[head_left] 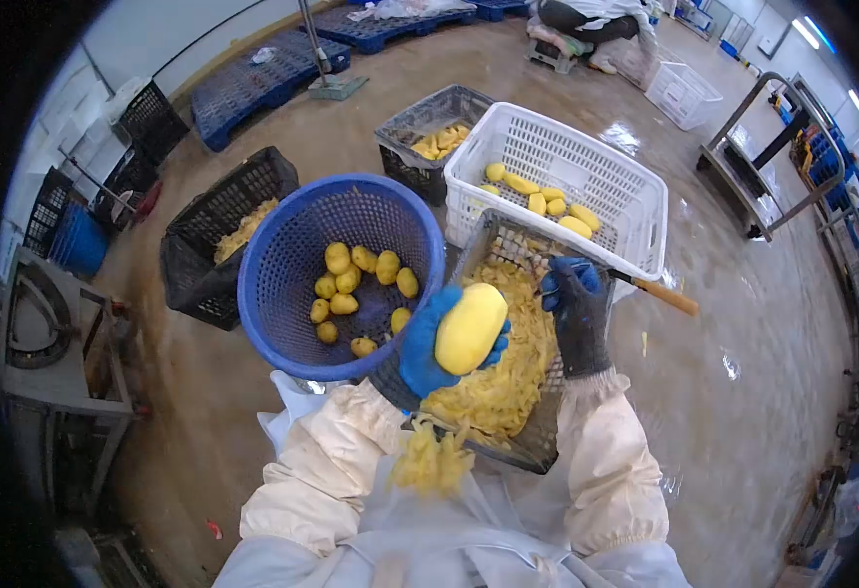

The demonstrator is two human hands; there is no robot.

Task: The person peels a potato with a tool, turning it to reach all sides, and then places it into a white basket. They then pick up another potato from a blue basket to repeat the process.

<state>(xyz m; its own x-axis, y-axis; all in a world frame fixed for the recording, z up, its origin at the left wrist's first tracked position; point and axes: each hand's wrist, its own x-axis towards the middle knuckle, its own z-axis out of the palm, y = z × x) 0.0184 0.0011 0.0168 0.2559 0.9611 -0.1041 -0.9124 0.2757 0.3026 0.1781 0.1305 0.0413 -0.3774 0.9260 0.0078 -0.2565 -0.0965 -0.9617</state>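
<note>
My left hand (421, 351), in a blue glove, is wrapped around a large, smooth yellow peeled potato (471, 329). To its right, my right hand (578, 312), in a dark glove with blue on the fingers, is closed with the fingers curled in; whatever it grips is hidden. Below both hands a grey crate (539, 453) holds a heap of potato peelings (493, 392). A wooden-handled tool (668, 296) lies by the crate's right rim, its far end out of sight near my right hand. More peelings (432, 463) cling to my apron.
A blue basket (265, 338) at left holds unpeeled potatoes (344, 304). Ahead, a white crate (650, 220) holds peeled potatoes (537, 204). Black crates (194, 220) with peelings stand left and behind. Farther off are blue pallets (253, 83), a trolley (743, 191) and another person (601, 24).
</note>
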